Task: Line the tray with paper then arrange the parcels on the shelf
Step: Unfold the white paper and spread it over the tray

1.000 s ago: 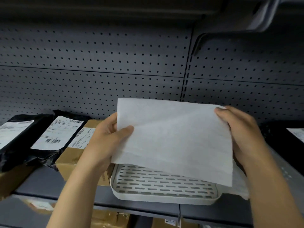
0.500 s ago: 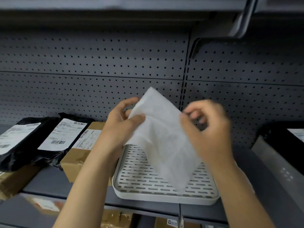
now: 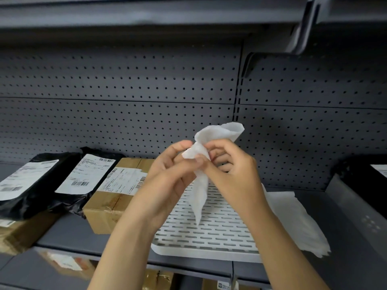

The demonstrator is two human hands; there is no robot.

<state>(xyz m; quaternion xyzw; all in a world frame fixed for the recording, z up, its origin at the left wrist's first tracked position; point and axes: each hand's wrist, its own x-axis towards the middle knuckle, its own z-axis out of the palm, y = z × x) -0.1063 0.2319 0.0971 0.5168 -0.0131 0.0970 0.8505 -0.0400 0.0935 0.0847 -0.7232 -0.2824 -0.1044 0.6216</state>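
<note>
A white slotted tray lies bare on the grey shelf in front of me. Above it, both hands pinch one bunched white paper sheet; its top flares by the pegboard and its tail hangs down toward the tray. My left hand and my right hand meet at the sheet's upper part. A stack of white paper sheets lies on the shelf right of the tray. Left of the tray sits a brown cardboard parcel, then two black bag parcels with white labels.
A dark grey pegboard wall backs the shelf, and an upper shelf hangs overhead. A black parcel sits at the far right behind a slanted grey divider. More cardboard boxes show at lower left and on the shelf below.
The sheet, held flat and spread wide a second ago, is now gathered into a narrow bunch. My hands have come together at its top, and the view has tilted down slightly.
</note>
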